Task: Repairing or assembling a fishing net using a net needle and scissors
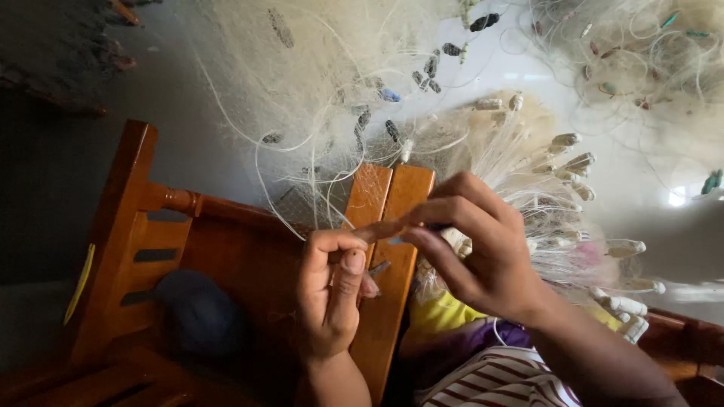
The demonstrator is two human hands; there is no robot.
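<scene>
— Head view: right hand pinches a slim netting needle, left hand curled closed around fine line.

— Needle's long axis runs nine to three; the fishing net lies at twelve, nearer the right.

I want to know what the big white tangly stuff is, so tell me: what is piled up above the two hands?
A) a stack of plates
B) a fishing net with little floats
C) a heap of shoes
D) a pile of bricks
B: above the left hand and right hand, a pale fine-meshed fishing net lies spread and bunched, with small oval floats strung along its edge, draped over a wooden chair.
</scene>
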